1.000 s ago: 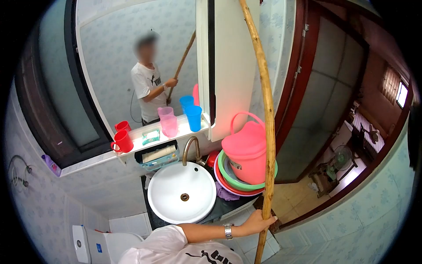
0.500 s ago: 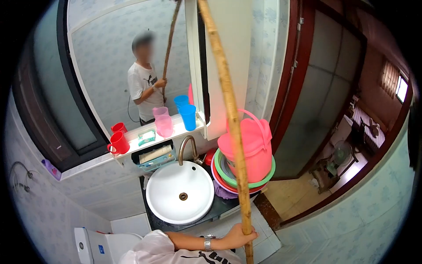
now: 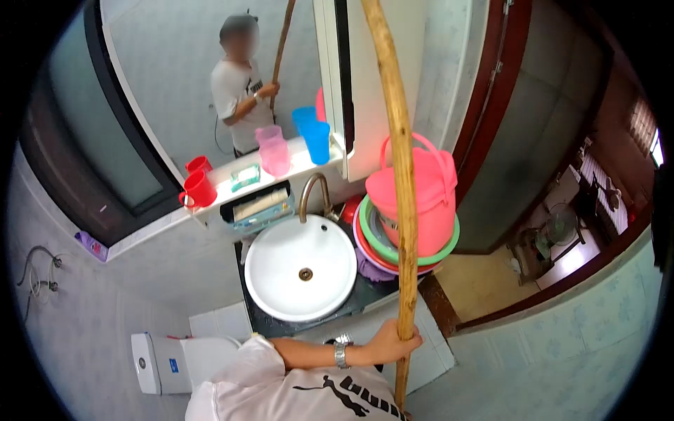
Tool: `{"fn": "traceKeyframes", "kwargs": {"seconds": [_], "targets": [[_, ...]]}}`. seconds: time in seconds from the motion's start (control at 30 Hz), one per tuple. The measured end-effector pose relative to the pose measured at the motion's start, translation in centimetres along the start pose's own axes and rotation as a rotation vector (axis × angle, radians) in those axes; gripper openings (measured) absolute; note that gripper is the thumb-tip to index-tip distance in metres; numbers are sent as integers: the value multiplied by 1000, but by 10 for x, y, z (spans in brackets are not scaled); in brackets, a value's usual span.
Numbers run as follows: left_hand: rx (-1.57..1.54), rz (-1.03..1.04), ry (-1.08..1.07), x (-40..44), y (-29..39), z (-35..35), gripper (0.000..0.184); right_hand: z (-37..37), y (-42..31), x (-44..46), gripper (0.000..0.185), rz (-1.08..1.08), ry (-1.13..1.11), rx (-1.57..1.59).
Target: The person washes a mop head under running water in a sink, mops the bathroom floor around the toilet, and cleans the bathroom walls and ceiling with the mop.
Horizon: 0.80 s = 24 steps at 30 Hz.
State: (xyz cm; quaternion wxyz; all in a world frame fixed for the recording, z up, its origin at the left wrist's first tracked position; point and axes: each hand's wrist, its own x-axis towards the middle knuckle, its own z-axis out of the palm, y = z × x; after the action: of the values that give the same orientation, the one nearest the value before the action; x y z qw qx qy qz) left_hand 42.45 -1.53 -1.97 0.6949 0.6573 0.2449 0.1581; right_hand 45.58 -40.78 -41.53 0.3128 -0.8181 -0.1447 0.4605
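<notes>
My left hand (image 3: 390, 342) is closed around a long wooden pole (image 3: 404, 182), with a metal watch on that wrist. The pole is knotty and slightly bent and stands nearly upright, running from the top edge down past my hand to the bottom edge. It passes in front of a pink lidded bucket (image 3: 437, 186), which rests in stacked basins (image 3: 451, 242) beside the white sink (image 3: 302, 242). In the mirror (image 3: 168, 77) my reflection grips the same pole. I do not see my right hand directly; the pole's lower end is cut off by the frame.
Red mugs (image 3: 199, 189), pink cups (image 3: 276, 156) and blue cups (image 3: 318, 144) stand on a shelf (image 3: 228, 184) under the mirror. Below it are a blue basket (image 3: 263, 210) and a curved faucet (image 3: 304, 200). A toilet (image 3: 158, 361) is at lower left, an open door (image 3: 540, 119) at right.
The view has shifted, moving the sink and shelf up. The pole's upper part first swung left, then back right in view. My left hand has kept hold of it.
</notes>
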Motion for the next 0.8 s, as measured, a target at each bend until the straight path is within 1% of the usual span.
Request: {"fn": "traceKeyframes", "kwargs": {"seconds": [0.03,0.07,0.13,0.17,0.27,0.3,0.4,0.47,0.5,0.57,0.7,0.77,0.8], "targets": [[-6,-23,-6,2,-1,0,20,-3,-5,-3,37,-97,7,5],[-22,-44,-4,4,1,0,20,-12,-29,-13,37,-73,-2,-5],[-8,31,-36,5,3,1,20,-29,-72,-41,32,-111,-34,-33],[-28,10,-34,3,5,3,20,-29,-63,-52,32,-87,-42,-46],[-110,48,-11,1,12,7,23,-30,-63,-48,27,-294,252,-390],[-117,45,3,0,11,7,23,-32,-65,-47,26,-306,285,-397],[-132,47,4,-2,10,4,24,-37,-78,-42,26,-226,225,-293],[-2,44,-48,1,12,-1,20,-39,-89,-41,26,-179,167,-214],[-5,47,-37,3,11,-2,20,-40,-95,-41,25,-171,151,-191],[-57,-35,-33,8,9,-3,19,-43,-107,-37,25,-171,126,-159],[-75,36,37,12,18,-13,19,-45,-132,-24,25,-200,72,-119],[-108,-35,23,12,28,-21,18,-45,-146,-17,24,-223,51,-102],[-108,-23,37,13,27,-24,18,-45,-155,-13,24,-236,42,-93]]}}
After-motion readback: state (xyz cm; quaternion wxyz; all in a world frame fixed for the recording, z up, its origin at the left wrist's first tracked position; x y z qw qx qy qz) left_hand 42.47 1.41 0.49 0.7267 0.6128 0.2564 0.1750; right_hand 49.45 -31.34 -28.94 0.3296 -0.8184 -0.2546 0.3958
